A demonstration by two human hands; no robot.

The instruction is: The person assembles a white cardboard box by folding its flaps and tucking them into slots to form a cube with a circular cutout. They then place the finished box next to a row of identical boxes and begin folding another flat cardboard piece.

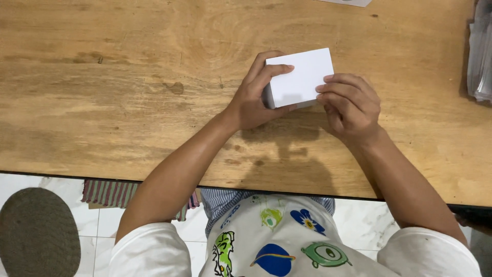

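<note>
A small plain white box (301, 76) is held just above a wooden table (102, 102), near its middle. My left hand (254, 97) grips the box's left side, with fingers over the top edge and the thumb underneath. At the box's right lower corner, my right hand (350, 105) has its fingertips curled against the side. Part of the box's underside is hidden by both hands.
A stack of clear plastic sleeves (480, 56) lies at the table's right edge. A white sheet's corner (351, 2) shows at the top edge. Below the table's near edge are white floor tiles, a striped cloth (110, 192) and a dark oval mat (36, 233).
</note>
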